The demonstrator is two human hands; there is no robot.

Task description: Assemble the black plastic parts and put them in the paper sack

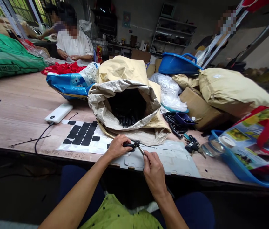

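Observation:
Near the table's front edge my left hand [118, 146] is closed on a black part [129, 145], whose round end points right. My right hand [153, 168] grips a silver metal rod [141, 149] that meets this round end. Both hands are over a grey board [177, 156]. Just behind them lies an open paper sack [96, 101] with several black pieces [127, 121] in its dark mouth. Left of my left hand, a white sheet [65, 147] carries rows of black rounded pads [84, 129].
A white power bank [59, 113] with a cable lies left. Black tools [191, 143], a clear jar [212, 148] and a blue basket [236, 167] stand right. Behind are a blue bag [67, 83], a green sack [8, 57] and a blue tub [177, 63]. Other people are further back.

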